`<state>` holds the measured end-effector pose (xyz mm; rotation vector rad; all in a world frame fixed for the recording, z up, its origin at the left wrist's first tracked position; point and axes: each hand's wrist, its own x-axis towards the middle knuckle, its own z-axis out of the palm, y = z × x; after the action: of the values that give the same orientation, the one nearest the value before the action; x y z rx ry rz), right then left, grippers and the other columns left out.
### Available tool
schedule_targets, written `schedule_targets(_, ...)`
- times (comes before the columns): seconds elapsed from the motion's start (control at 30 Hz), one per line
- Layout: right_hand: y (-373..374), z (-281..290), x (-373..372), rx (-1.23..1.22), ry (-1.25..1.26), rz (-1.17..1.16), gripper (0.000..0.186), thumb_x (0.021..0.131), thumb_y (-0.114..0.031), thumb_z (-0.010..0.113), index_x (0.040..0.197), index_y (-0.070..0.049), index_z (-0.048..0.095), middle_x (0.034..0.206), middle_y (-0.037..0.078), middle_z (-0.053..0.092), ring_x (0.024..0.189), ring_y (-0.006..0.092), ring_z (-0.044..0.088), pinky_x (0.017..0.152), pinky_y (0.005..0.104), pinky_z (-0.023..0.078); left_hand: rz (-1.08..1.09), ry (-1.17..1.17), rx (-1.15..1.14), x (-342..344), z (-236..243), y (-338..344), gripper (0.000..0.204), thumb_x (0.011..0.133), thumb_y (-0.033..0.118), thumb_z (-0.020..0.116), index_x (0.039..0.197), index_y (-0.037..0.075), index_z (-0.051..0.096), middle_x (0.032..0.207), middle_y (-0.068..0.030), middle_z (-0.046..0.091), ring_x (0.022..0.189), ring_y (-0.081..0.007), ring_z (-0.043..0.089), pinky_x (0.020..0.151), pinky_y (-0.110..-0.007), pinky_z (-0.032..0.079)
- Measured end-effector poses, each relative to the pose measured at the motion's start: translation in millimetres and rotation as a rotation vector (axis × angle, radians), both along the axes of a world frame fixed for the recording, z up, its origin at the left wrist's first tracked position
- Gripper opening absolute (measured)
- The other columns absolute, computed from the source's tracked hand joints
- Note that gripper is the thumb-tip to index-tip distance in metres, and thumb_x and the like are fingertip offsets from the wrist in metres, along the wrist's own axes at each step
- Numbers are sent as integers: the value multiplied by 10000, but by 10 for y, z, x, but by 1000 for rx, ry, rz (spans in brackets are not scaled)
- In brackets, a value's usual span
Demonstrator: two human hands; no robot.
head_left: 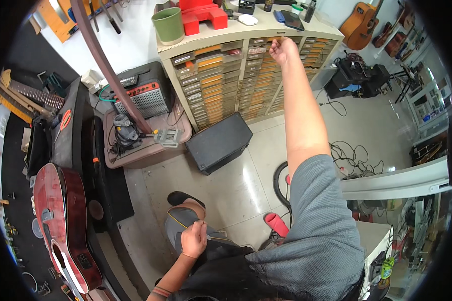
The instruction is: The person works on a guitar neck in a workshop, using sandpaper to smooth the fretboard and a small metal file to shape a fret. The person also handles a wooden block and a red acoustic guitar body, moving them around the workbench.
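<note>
The right hand, at one o'clock, curls its fingers narrowly by the twelve-o'clock drawer cabinet; the left hand, toward seven, curls loosely. Any hold, I cannot tell. Drawers favour straight, level pulls.

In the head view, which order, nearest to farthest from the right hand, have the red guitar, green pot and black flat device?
1. Black flat device: cabinet top, beyond the right hand.
2. Green pot: cabinet top's left end.
3. Red guitar: far left.
</note>
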<state>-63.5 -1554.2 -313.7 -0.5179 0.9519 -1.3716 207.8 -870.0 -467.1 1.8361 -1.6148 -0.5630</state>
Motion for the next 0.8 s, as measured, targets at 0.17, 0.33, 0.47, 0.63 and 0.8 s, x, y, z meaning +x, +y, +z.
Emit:
schedule_targets(0.17, 502, -224, -78, -154, -111, 4, 272, 1188, -312, 465, 1009, -126, 549, 757, -5, 528, 712, 181, 554, 699, 390, 482, 1, 23, 5, -57, 14, -48, 46, 1053, 88, 695, 1074, 48, 704, 900, -210, 751, 824, -431, 756, 725, -487, 590)
schedule_targets(0.33, 1308, -309, -356, -242, -117, -32, 251, 1194, -314, 478, 1020, -142, 534, 800, -23, 508, 752, 164, 528, 739, 371, 456, 3, 10, -11, -53, -61, -49, 81, 1029, 106, 740, 1066, 43, 704, 846, -192, 736, 782, -404, 746, 701, -493, 587)
schedule_targets(0.47, 1750, -310, -492, -244, -113, -42, 233, 1201, -313, 475, 1053, -139, 523, 820, -29, 494, 771, 152, 514, 759, 363, 445, 0, 15, -25, -71, -100, -49, 71, 1028, 98, 736, 1061, 45, 703, 834, -188, 732, 765, -403, 742, 688, -492, 584)
schedule_targets(0.63, 1927, -333, -587, -301, -97, -42, 206, 1198, -289, 489, 1062, -139, 526, 855, -36, 495, 784, 146, 518, 759, 364, 443, -12, 21, -45, -76, -94, -81, 68, 1025, 91, 735, 1054, 42, 697, 833, -183, 737, 756, -402, 742, 679, -494, 584)
schedule_targets(0.8, 1964, -321, -551, -330, -86, -56, 190, 1194, -276, 495, 1074, -132, 527, 882, -20, 523, 814, 153, 513, 793, 344, 448, -12, 32, -52, -81, -74, -113, 70, 1018, 85, 738, 1051, 43, 692, 836, -178, 742, 754, -397, 742, 679, -489, 585)
